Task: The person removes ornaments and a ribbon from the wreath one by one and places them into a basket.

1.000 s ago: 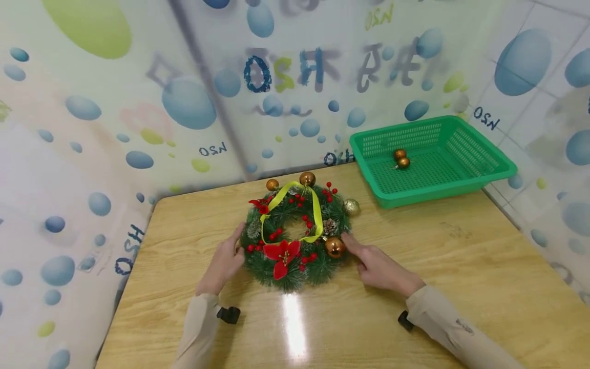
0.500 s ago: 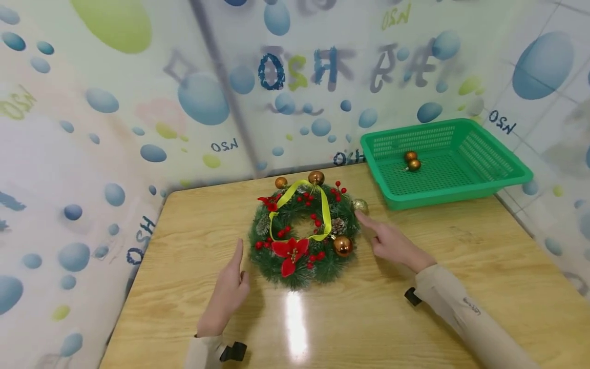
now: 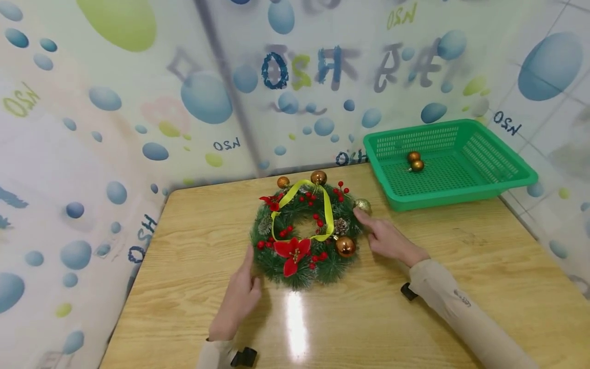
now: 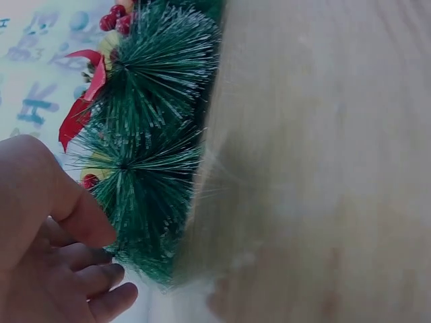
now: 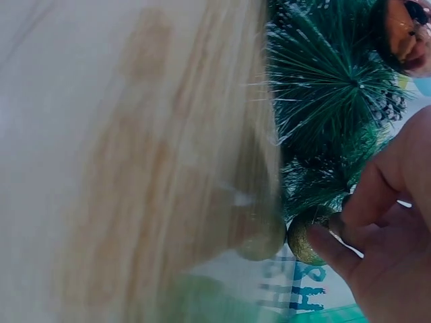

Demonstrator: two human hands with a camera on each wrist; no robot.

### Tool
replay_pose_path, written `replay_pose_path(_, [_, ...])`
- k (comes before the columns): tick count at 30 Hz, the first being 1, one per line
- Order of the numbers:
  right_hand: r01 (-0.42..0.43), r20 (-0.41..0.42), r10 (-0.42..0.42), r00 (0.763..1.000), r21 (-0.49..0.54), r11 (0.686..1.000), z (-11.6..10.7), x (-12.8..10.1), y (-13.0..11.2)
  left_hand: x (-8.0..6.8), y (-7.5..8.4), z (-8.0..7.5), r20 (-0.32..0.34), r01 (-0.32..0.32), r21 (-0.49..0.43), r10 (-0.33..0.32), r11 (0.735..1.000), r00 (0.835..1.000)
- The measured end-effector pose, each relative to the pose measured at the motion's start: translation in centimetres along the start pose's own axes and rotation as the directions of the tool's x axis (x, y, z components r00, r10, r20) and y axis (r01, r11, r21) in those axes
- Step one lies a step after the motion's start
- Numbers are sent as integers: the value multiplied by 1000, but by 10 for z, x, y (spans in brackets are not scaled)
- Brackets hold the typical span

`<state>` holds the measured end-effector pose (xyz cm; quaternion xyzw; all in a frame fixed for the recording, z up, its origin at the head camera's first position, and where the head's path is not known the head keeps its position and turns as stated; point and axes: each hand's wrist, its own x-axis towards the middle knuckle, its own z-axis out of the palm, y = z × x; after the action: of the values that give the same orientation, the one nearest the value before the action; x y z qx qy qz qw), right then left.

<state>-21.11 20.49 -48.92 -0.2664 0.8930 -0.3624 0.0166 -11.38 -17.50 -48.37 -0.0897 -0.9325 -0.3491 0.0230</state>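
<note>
At the near left of the wooden table [image 3: 207, 220], left hand [image 3: 240, 297]: index finger straight, tip at the left edge of the wreath [image 3: 329, 269], thumb apart, other fingers loosely bent. Nothing in its grasp; can't confirm contact.

Wreath lies flat, mid-table. Left to right on it: small red flower [image 3: 272, 201] far left, orange ball [image 3: 283, 182] just beyond it at the far edge, big red flower [image 3: 292, 253] on the near side, yellow ribbon [image 3: 329, 212] looped across the middle, pinecone [image 3: 341, 226] and shiny copper ball [image 3: 345, 246] on the right.

Gold ball [image 3: 363, 205] at the wreath's right edge. Right hand [image 3: 392, 241] is there, relaxed, index finger extended onto the ball; I see no firm grip.

Far right: green basket [image 3: 461, 195], two brown-gold balls [image 3: 417, 165] inside, side by side.
</note>
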Motion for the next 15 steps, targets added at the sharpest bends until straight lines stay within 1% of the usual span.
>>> replay_pose_path(5, [5,8,-5,1000,-25,1000,1,0,0,-2,-1,4,-3,-15,7,15,1000,1000])
replay_pose_path(10, [7,5,-7,1000,-42,999,2,0,0,0,-1,6,-4,-35,16,35,999,999])
replay_pose_path(12, [10,9,-10,1000,-52,999,3,0,0,1,-1,5,2,-34,20,34,999,999])
replay_pose_path(15, [19,10,-18,1000,-61,998,4,0,1,3,-1,3,26,-10,23,9,1000,1000])
